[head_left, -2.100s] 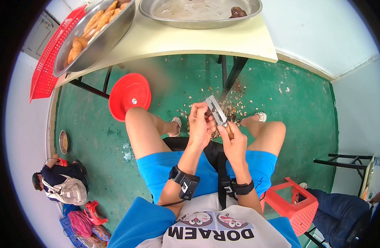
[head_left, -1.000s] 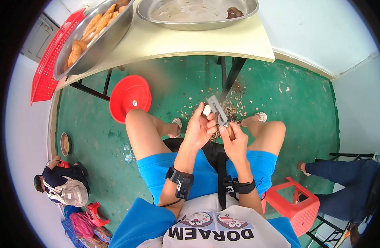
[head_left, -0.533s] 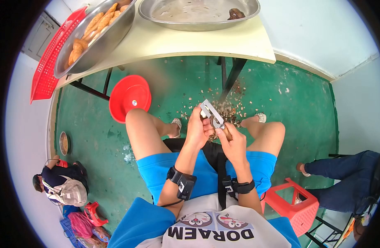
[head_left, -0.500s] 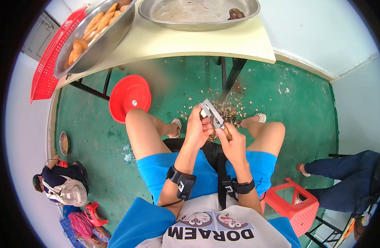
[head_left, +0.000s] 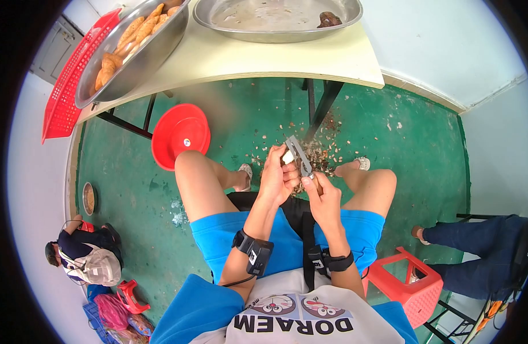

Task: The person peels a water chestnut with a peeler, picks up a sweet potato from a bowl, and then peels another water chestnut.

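Observation:
My right hand (head_left: 323, 198) grips the handle of a metal peeler (head_left: 299, 155), its blade end pointing up and to the left. My left hand (head_left: 277, 178) is closed around a small whitish peeled piece (head_left: 287, 157); fingers cover most of it, and I cannot tell its kind. The peeler's head lies right beside that piece and overlaps the left fingertips in this view. Both hands are between my knees, above scattered peelings (head_left: 318, 153) on the green floor.
A table (head_left: 264, 60) ahead bears a metal basin (head_left: 172, 40) of orange-brown roots and a metal tray (head_left: 275, 37) with one dark lump. A red basin (head_left: 180, 135) stands on the floor. One person (head_left: 89, 252) sits left; another's legs (head_left: 476, 246) are right, near a red stool (head_left: 407, 286).
The peeler has shifted slightly to the right and turned, showing its blade more edge-on. More of the whitish piece shows. The person at right has moved a little.

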Motion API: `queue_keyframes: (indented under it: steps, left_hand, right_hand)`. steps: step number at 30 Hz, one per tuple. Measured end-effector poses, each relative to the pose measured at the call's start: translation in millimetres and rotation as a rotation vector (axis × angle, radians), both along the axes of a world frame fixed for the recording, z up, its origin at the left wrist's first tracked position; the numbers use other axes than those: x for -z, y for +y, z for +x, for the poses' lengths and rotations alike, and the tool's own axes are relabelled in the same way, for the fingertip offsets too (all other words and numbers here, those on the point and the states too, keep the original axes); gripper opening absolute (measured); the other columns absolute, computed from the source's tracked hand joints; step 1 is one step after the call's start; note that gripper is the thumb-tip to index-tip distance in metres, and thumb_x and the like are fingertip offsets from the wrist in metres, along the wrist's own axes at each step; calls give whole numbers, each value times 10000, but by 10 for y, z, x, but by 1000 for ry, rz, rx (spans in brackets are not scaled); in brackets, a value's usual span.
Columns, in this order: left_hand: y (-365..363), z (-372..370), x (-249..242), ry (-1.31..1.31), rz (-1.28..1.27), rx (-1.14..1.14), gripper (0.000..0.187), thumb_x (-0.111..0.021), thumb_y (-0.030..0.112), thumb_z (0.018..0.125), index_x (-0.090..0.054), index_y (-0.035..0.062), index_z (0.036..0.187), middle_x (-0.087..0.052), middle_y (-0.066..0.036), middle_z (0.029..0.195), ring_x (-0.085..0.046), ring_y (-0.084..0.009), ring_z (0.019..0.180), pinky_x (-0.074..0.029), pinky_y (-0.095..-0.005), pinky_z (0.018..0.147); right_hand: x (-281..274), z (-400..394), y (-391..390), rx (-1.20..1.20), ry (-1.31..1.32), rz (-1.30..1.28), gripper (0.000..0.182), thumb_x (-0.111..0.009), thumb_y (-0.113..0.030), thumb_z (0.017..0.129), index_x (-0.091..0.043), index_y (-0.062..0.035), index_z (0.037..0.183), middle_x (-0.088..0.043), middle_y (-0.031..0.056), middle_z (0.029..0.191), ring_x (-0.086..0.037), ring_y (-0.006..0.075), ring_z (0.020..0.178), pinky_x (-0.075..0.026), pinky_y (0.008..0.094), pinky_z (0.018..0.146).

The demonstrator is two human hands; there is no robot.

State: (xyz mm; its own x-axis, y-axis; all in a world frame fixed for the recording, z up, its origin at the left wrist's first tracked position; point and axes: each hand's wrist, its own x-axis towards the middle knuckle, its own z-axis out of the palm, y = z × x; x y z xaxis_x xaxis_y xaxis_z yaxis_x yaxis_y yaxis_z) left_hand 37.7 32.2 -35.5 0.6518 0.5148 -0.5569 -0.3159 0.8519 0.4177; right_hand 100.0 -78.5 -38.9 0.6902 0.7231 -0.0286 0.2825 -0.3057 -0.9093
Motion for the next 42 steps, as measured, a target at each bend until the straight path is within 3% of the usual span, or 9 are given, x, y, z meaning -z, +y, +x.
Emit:
queue_keyframes:
  steps: [6, 11, 14, 21, 23, 26, 32, 39, 42]
  left_hand:
    - [19, -15, 36, -7, 59, 21, 188, -444, 286, 870, -325, 192, 760, -297, 56, 554, -211, -23, 401, -155, -174, 343]
    - [-288, 39, -48, -81, 135, 212, 118, -461, 215, 864, -377, 153, 808, -404, 18, 610, -244, -33, 403, -174, -176, 342]
    - [-103, 31, 115, -33, 29, 130, 208, -437, 327, 859, -387, 150, 760, -321, 40, 560, -238, -42, 410, -171, -190, 347]
    - [-21, -46, 99, 14, 46, 151, 269, -419, 416, 848, -451, 156, 789, -329, 34, 568, -314, -69, 482, -230, -201, 394]
    - [10, -70, 124, -43, 100, 124, 263, -412, 376, 865, -441, 133, 960, -341, 26, 597, -328, -61, 512, -238, -205, 422]
    - [14, -76, 114, 47, 120, 64, 241, -403, 343, 877, -449, 129, 977, -349, 26, 609, -340, -59, 536, -262, -204, 439]
    - [22, -87, 152, 113, 183, 22, 264, -344, 335, 915, -476, 117, 847, -474, 12, 642, -353, -43, 480, -294, -184, 401]
    - [-3, -68, 65, 126, 172, -63, 178, -371, 296, 913, -422, 140, 842, -388, 37, 571, -316, -30, 443, -254, -177, 360]
    - [-2, -72, 70, 106, 254, -110, 134, -434, 242, 891, -342, 162, 835, -364, 31, 582, -300, -21, 417, -216, -165, 340]
  right_hand:
    - [4, -22, 17, 23, 53, 44, 265, -567, -258, 822, -546, 5, 811, -459, 104, 514, -382, 117, 450, -349, 286, 434]
    - [360, 381, -18, 292, 10, -33, 297, -551, -266, 830, -529, -2, 695, -380, 63, 480, -321, 90, 464, -290, 280, 423]
    - [336, 442, -130, 315, 63, 33, 308, -555, -271, 829, -522, -6, 675, -348, 24, 485, -303, 76, 477, -275, 264, 431]
    - [174, 219, -62, 172, 60, 77, 265, -578, -266, 816, -555, -3, 801, -362, 0, 502, -315, 62, 476, -293, 249, 424]
    - [126, 171, -70, 138, 15, 64, 255, -592, -261, 803, -555, -10, 820, -456, 41, 518, -413, 103, 446, -346, 263, 430]
    - [71, 135, -71, -6, -105, 36, 252, -616, -275, 770, -582, -39, 852, -581, 131, 629, -572, 267, 531, -430, 314, 476]
    - [107, 94, -59, -66, -276, 24, 269, -630, -293, 749, -600, -57, 876, -595, 128, 666, -592, 268, 569, -456, 334, 492]
    - [86, 99, -57, -63, -288, 19, 286, -637, -240, 756, -580, -11, 919, -567, 138, 641, -562, 225, 543, -428, 293, 504]
    - [89, 76, -51, -49, -232, 12, 277, -624, -303, 760, -601, -63, 898, -594, 138, 671, -588, 283, 576, -446, 337, 487]
